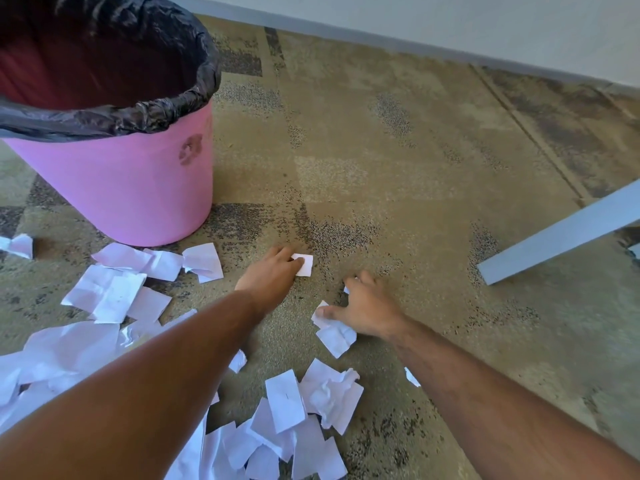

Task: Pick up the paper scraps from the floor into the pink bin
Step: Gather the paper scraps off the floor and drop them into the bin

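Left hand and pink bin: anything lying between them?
Head view: only bare carpet between the left hand, which pinches a small paper scrap, and the pink bin. The scrap cluster lies further left.

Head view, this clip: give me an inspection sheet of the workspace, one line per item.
Surface: patterned carpet, worn dark patches.
Job's things: pink bin with black liner, upright; white paper scraps scattered in front of it.
Clutter: nothing seen beyond the scraps.
Hands: left hand pinches a small scrap on the carpet; right hand grips a crumpled scrap.
Cables: nothing seen.
Surroundings: white wall with grey baseboard; grey furniture leg at right.
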The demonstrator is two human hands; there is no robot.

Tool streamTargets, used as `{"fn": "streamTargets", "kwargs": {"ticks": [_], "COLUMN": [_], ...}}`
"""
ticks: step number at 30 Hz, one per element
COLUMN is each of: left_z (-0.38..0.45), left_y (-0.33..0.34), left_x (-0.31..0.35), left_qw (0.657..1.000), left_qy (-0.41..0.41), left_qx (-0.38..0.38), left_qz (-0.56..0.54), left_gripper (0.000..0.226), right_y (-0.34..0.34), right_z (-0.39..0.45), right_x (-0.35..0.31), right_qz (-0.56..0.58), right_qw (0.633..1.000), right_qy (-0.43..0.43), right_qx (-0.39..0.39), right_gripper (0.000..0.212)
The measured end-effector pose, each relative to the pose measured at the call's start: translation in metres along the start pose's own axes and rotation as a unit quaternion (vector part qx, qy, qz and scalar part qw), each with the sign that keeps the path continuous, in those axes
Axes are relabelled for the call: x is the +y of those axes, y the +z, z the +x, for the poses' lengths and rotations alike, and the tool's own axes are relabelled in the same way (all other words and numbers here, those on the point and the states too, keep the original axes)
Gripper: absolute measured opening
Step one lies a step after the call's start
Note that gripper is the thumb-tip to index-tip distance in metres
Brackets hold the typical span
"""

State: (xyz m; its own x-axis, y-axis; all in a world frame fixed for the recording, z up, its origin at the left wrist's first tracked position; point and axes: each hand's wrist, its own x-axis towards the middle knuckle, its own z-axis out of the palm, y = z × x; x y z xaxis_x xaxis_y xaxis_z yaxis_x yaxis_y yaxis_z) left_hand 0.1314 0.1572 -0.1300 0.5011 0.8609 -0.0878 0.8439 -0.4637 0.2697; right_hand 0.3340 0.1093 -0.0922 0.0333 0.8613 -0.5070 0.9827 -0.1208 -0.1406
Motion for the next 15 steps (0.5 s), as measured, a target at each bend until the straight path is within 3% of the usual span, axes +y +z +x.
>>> {"fn": "streamTargets", "kwargs": {"ticks": [5, 7, 12, 15], "left_z": [-0.018, -0.026, -0.045, -0.060], "left_y": [0.006, 0.006, -0.003, -0.012], "left_x": [0.005, 0.005, 0.004, 0.002], "left_qw": [0.999, 0.998, 0.999, 0.999], "left_qy": [-0.016, -0.007, 0.004, -0.007], "left_qx": [0.043, 0.053, 0.045, 0.040], "left_qz": [0.008, 0.021, 0.022, 0.014], "left_gripper": [0.034, 0.027, 0.025, 0.028], "right_y": [0.016, 0.030, 0.052, 0.054], "right_z": [-0.030, -0.040, -0.059, -0.065], "right_x": [-0.016, -0.021, -0.033, -0.039], "right_qz": [-0.019, -0.055, -0.073, -0.044], "right_qw": [0.998, 0.996, 0.990, 0.992], "right_qy": [-0.052, -0.069, -0.094, -0.096], "right_qx": [-0.040, -0.016, 0.073, 0.067], "right_gripper": [0.089, 0.087, 0.052, 0.038]}}
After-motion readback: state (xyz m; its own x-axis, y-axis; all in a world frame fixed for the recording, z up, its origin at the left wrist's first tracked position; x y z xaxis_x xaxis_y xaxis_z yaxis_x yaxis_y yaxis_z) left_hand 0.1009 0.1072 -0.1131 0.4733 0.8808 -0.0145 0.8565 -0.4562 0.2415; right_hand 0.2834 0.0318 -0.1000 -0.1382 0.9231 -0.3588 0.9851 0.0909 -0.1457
